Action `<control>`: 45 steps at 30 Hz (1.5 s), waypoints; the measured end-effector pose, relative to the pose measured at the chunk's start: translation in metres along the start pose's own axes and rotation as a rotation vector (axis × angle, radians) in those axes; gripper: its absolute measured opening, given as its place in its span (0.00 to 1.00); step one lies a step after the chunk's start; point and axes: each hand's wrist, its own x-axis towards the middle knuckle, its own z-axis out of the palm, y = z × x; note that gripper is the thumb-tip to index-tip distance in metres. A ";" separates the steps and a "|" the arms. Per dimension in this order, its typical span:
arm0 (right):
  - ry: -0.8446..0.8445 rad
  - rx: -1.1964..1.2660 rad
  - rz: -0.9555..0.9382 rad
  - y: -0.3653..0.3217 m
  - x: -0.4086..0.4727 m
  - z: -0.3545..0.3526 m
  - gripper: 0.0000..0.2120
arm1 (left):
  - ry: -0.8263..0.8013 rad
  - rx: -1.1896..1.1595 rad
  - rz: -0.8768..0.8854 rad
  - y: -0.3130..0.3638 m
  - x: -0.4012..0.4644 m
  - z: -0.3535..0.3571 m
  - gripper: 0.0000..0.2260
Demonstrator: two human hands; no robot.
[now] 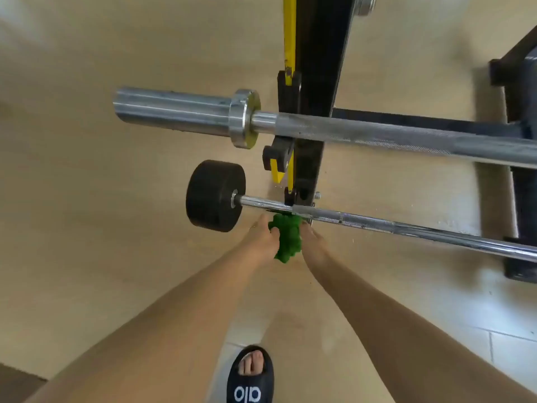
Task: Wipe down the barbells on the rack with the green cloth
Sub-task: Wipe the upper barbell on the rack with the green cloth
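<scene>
The fingers of the left hand (pixel 261 238) curl round one side of the green cloth (pixel 286 241). The right hand (pixel 312 242) is pressed to the other side of it, but its fingers are hidden behind the cloth, so I cannot tell how they bend. The cloth is all scrunched up in a ball between the two hands, just under the thin barbell (pixel 406 229), near the spot where the bar sits on the black rack (pixel 316 82).

It looks like the wiping is only starting on this lower bar. Its long shiny part to the right probably needs a rub, and so does the black weight (pixel 213 196) at its end. The thick barbell (pixel 377 133) higher up, with its fat silver sleeve (pixel 174 112), has no cloth on it now. I cannot tell if it is clean.

The floor (pixel 101 257) is smooth and tan, with pale tiles lower down. A black sandal (pixel 251 376) pokes in at the bottom. The rack has yellow parts (pixel 289 33).
</scene>
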 end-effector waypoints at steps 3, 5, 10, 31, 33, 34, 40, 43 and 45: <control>-0.050 0.108 0.072 0.002 0.018 0.004 0.21 | 0.029 0.062 0.081 -0.002 0.020 0.011 0.18; -0.100 0.111 0.101 0.007 0.025 0.005 0.20 | 0.118 0.159 0.090 -0.004 0.028 0.011 0.09; -0.051 0.080 0.083 0.003 0.011 -0.002 0.20 | 0.100 0.247 0.130 0.000 0.012 -0.003 0.07; -0.048 -0.334 -0.156 -0.226 -0.383 -0.100 0.16 | -0.340 0.233 0.202 0.221 -0.356 -0.185 0.08; -0.014 -0.415 -0.191 -0.249 -0.412 -0.108 0.15 | -0.346 0.280 0.251 0.239 -0.383 -0.205 0.08; -0.012 -0.429 -0.203 -0.261 -0.425 -0.111 0.15 | -0.342 0.304 0.291 0.250 -0.396 -0.215 0.08; -0.087 -0.289 -0.255 -0.342 -0.494 -0.136 0.13 | -0.232 0.385 0.454 0.304 -0.451 -0.276 0.18; -0.116 -0.214 -0.287 -0.373 -0.522 -0.146 0.14 | -0.242 0.416 0.493 0.325 -0.471 -0.303 0.20; -0.103 -0.132 -0.309 -0.392 -0.540 -0.151 0.15 | -0.266 0.418 0.528 0.337 -0.485 -0.321 0.17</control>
